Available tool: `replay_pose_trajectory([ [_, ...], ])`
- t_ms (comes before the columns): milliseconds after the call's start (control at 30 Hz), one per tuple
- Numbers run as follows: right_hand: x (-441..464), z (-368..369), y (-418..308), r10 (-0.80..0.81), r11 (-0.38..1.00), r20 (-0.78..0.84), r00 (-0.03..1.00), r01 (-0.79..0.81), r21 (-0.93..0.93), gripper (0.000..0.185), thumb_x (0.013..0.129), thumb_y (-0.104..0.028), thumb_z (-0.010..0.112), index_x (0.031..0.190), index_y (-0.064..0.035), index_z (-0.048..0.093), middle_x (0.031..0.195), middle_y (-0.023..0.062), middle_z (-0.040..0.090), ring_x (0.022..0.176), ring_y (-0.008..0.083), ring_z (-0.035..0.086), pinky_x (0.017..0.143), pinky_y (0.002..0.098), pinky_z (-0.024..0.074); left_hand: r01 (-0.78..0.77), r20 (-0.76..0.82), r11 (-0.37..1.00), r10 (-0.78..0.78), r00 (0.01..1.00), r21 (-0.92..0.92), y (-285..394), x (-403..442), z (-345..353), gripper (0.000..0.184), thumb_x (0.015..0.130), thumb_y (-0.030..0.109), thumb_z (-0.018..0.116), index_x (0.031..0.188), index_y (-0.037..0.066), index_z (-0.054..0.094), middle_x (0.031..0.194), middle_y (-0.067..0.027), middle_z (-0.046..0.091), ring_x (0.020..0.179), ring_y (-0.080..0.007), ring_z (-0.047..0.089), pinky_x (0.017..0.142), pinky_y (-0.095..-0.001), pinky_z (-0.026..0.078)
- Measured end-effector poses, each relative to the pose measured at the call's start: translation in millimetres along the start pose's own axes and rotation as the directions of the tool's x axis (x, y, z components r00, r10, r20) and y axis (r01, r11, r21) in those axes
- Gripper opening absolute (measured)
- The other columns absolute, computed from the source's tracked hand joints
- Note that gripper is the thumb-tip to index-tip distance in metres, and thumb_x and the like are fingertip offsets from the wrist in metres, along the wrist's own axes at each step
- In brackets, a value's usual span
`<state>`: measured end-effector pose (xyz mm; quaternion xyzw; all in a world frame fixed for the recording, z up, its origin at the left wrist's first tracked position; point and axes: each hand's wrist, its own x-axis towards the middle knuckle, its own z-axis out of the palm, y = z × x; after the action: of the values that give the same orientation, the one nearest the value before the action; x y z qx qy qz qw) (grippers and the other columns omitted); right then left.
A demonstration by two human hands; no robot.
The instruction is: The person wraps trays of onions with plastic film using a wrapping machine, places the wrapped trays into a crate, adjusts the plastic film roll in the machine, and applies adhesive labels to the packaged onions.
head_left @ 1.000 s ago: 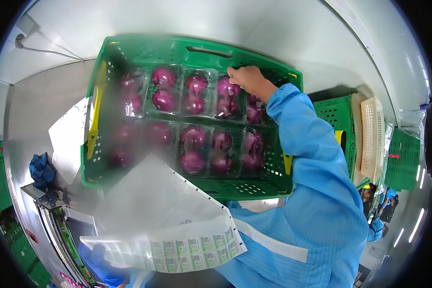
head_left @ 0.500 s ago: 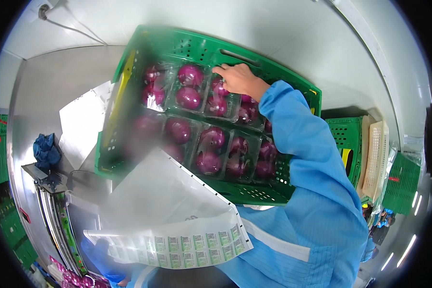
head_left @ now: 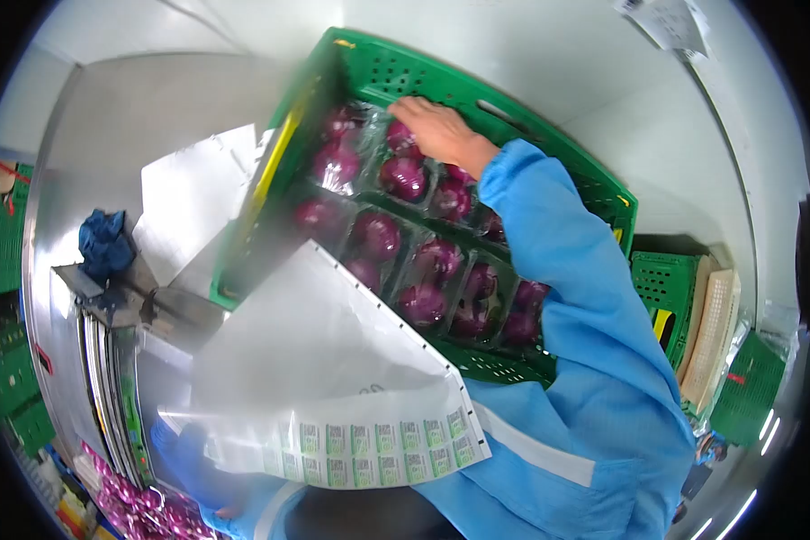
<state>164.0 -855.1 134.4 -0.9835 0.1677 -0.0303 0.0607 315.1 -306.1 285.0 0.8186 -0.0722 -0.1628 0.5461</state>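
Note:
A green crate (head_left: 549,166) holds two rows of clear plastic packs with round purple produce, two pieces per pack. My right hand (head_left: 436,130) reaches in over the back row, its fingers bent down on the pack (head_left: 403,178) second from the left. Its palm faces down, so whether it grips the pack is hidden. A sheet of green-and-white labels (head_left: 360,450) on a large backing spans the space before my body and overlaps the crate's front left. Near the sheet's lower left edge is my left hand (head_left: 229,512), mostly hidden, with only a bit of skin showing.
White paper (head_left: 193,202) and a crumpled blue cloth (head_left: 105,243) lie on the metal table (head_left: 153,99). Left front stands a metal device (head_left: 117,405). Purple produce (head_left: 144,504) shows at lower left. Green crates (head_left: 670,283) and a cream basket (head_left: 713,337) are at the right.
The view has turned, so the crate appears farther right and more tilted. My right hand has moved leftward along the back row, from the fourth pack to the second.

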Motion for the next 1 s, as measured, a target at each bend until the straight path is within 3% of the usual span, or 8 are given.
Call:
replay_pose_trajectory([
  [100, -14, -11, -21, -0.004, 0.994, -0.353, 0.936, -0.035, -0.105, 0.047, 0.078, 0.0, 0.056, 0.125, -0.0047, 0.047, 0.124, 0.0152, 0.05, 0.113, 0.0338, 0.05, 0.09, 0.0429, 0.0472, -0.018, 0.021, 0.993, 0.021, 1.0, -0.12, 10, 4, 10, 0.036, 0.084, 0.017, 0.062, 0.115, 0.001, 0.056, 0.099, -0.0079, 0.064, 0.087, -0.0166, 0.063, 0.081, -0.0323, 0.05],
  [167, -30, -51, -66, 0.194, 0.916, -0.259, 0.946, -0.081, 0.392, 0.039, 0.088, -0.012, 0.056, 0.126, -0.0053, 0.047, 0.112, 0.0161, 0.059, 0.094, 0.0292, 0.062, 0.077, 0.0389, 0.0516, -0.109, -0.086, 0.954, 0.088, 0.992, -0.278, 28, 1, 34, 0.03, 0.087, 0.017, 0.06, 0.111, -0.001, 0.059, 0.098, -0.0089, 0.065, 0.085, -0.0163, 0.063, 0.079, -0.0313, 0.051],
  [233, -54, -107, -110, 0.211, 0.147, 0.36, 0.909, -0.394, 0.907, 0.036, 0.096, -0.024, 0.052, 0.127, -0.0063, 0.047, 0.093, 0.0146, 0.065, 0.07, 0.0201, 0.066, 0.061, 0.0319, 0.0511, 0.022, -0.374, 0.999, -0.037, 0.927, -0.045, 44, 1, 52, 0.031, 0.088, 0.016, 0.061, 0.113, -0.002, 0.058, 0.101, -0.0102, 0.065, 0.086, -0.0164, 0.063, 0.078, -0.0307, 0.051],
  [433, -92, -145, -178, -0.008, -0.014, 0.343, 0.939, -0.343, 0.939, 0.052, 0.095, -0.017, 0.054, 0.142, -0.0089, 0.032, 0.09, 0.0095, 0.064, 0.068, 0.0132, 0.063, 0.058, 0.0258, 0.0494, -0.255, -0.102, 0.923, 0.235, 0.967, -0.288, -5, 30, 4, 0.03, 0.086, 0.011, 0.064, 0.113, -0.003, 0.06, 0.102, -0.0102, 0.066, 0.091, -0.0173, 0.063, 0.081, -0.0308, 0.05],
  [500, -89, -130, -188, 0.003, -0.121, 0.28, 0.96, -0.278, 0.953, 0.055, 0.093, -0.011, 0.056, 0.143, -0.009, 0.032, 0.092, 0.0091, 0.064, 0.071, 0.0124, 0.063, 0.059, 0.0266, 0.0502, -0.337, -0.154, 0.936, 0.349, 0.924, 0.099, -14, 32, 2, 0.029, 0.086, 0.014, 0.065, 0.109, -0.004, 0.062, 0.101, -0.0098, 0.066, 0.091, -0.0182, 0.063, 0.084, -0.0325, 0.049],
  [800, -103, -125, -184, -0.125, -0.29, 0.164, 0.979, -0.194, 0.937, 0.049, 0.089, 0.003, 0.054, 0.135, -0.0095, 0.048, 0.108, 0.0087, 0.061, 0.083, 0.0137, 0.063, 0.067, 0.0253, 0.054, -0.122, -0.046, 0.991, 0.125, 0.991, 0.051, 33, 1, 28, 0.036, 0.088, 0.021, 0.064, 0.112, -0.006, 0.06, 0.112, -0.0134, 0.062, 0.106, -0.0216, 0.057, 0.098, -0.0357, 0.04],
  [900, -92, -104, -179, -0.171, 0.213, -0.301, 0.938, 0.333, 0.919, 0.039, 0.086, -0.002, 0.062, 0.125, -0.0021, 0.057, 0.096, 0.0085, 0.063, 0.076, 0.0154, 0.06, 0.069, 0.0281, 0.0485, -0.059, -0.108, 0.998, 0.062, 0.992, 0.038, 32, -3, 28, 0.035, 0.091, 0.019, 0.062, 0.116, -0.005, 0.059, 0.113, -0.0134, 0.063, 0.106, -0.0216, 0.058, 0.098, -0.035, 0.04],
  [1000, -95, -116, -185, -0.144, 0.257, -0.147, 0.979, 0.181, 0.949, 0.034, 0.084, -0.004, 0.065, 0.118, -0.0011, 0.062, 0.094, 0.007, 0.063, 0.079, 0.016, 0.058, 0.073, 0.0293, 0.0459, -0.272, 0.012, 0.925, 0.285, 0.958, -0.265, -48, 28, -26, 0.035, 0.091, 0.019, 0.061, 0.117, -0.005, 0.058, 0.113, -0.0133, 0.063, 0.106, -0.0216, 0.058, 0.098, -0.0347, 0.04],
])
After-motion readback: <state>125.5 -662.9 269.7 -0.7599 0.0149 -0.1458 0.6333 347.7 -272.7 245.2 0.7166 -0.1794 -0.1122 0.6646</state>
